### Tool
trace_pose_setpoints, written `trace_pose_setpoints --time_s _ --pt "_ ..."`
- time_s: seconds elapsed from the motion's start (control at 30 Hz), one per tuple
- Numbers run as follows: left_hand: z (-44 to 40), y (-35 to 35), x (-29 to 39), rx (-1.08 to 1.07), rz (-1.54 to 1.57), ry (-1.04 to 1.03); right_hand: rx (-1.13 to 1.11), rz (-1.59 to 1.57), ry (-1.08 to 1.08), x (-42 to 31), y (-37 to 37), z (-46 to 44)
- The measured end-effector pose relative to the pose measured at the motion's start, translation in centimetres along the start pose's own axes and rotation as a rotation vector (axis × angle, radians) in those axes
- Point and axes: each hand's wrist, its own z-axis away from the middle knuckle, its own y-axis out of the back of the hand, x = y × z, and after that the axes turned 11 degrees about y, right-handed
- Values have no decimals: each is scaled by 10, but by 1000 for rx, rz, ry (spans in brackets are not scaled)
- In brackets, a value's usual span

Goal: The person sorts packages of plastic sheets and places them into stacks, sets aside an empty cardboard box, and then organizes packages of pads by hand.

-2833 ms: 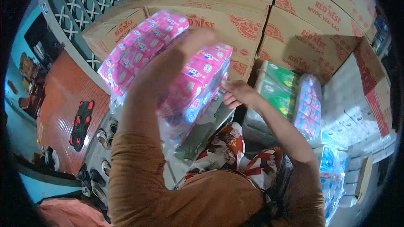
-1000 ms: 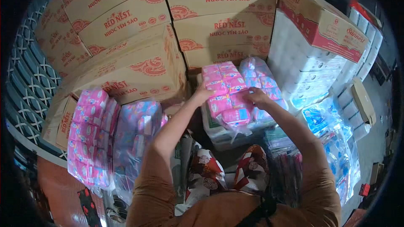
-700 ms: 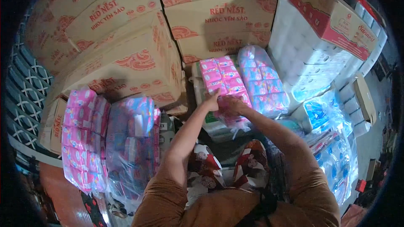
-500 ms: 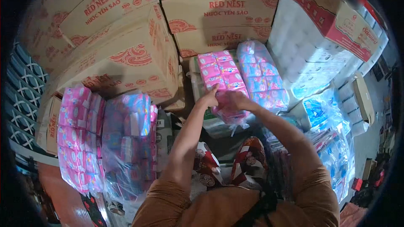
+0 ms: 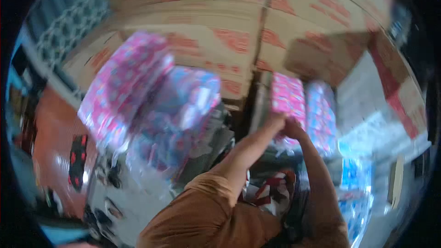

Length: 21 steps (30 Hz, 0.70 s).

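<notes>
Both my hands are together over the near part of a pink plastic-wrapped bundle of small packets (image 5: 288, 95). My left hand (image 5: 274, 122) lies at its left side, and my right hand (image 5: 293, 128) is right beside it, close to or touching it. Motion blur smears the fingers of both, so their grip cannot be made out. A blue-and-pink wrapped bundle (image 5: 320, 115) stands just right of the pink one.
Cardboard cartons (image 5: 193, 23) with red print form a wall behind. At left stand a large pink bundle (image 5: 128, 82) and a blue-pink one (image 5: 183, 110). White wrapped stacks (image 5: 363, 96) and blue packs (image 5: 356, 177) are at right. Footwear (image 5: 108, 174) lies on the floor.
The camera view has swung left, so the goods appear shifted rightward and blurred. My hands remain at the near part of the pink bundle and are now closer together.
</notes>
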Motion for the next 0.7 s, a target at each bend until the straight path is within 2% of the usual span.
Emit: trace_pose_setpoints --time_s 0.03,0.07,0.1,0.13,0.17,0.2,0.27,0.3,0.33,0.37,0.4,0.43,0.47,0.5,0.53,0.57,0.6,0.67,0.7 --pt "5 0 4 1 -62 -26 96 76 220 29 -36 -15" --pt "-7 5 6 -113 -297 -103 184 139 429 64 -69 -32" --pt "-11 12 4 -249 -535 -184 131 75 368 55 -63 -29" --pt "1 46 9 -294 -593 -273 79 7 295 45 -49 -17" --pt "16 94 26 -345 -653 -369 29 -39 348 7 -12 0" --pt "7 118 53 -560 -839 114 -100 12 346 -8 2 -2" --pt "32 187 38 -344 -819 -222 -400 77 332 -20 19 -24" --pt "45 222 31 -215 -823 -381 -358 -7 422 -35 34 -27" --pt "59 266 33 -294 -693 -345 -313 -92 510 -60 55 -24" --pt "58 295 22 -281 -696 -412 -353 -103 427 -96 84 -17" --pt "66 325 -13 -188 -267 -428 -391 -114 343 -134 111 -9" --pt "121 373 11 -161 -409 -253 -291 -190 457 -158 125 -5" --pt "120 398 -18 -72 -376 -224 -189 -266 570 -180 137 -1" --pt "127 431 -39 -80 -433 -246 -208 -410 522 -211 156 9" --pt "141 452 -69 21 -362 -183 -227 -553 474 -234 169 14" --pt "154 473 -100 122 -282 -124 -223 -553 477 -241 163 4" --pt "187 496 -107 84 -285 -70 -200 -661 545 -246 151 -13" --pt "185 538 -214 188 -527 19 -178 -771 628 -269 144 -24" --pt "196 550 -254 244 -568 257 -222 -931 580 -287 141 -20"
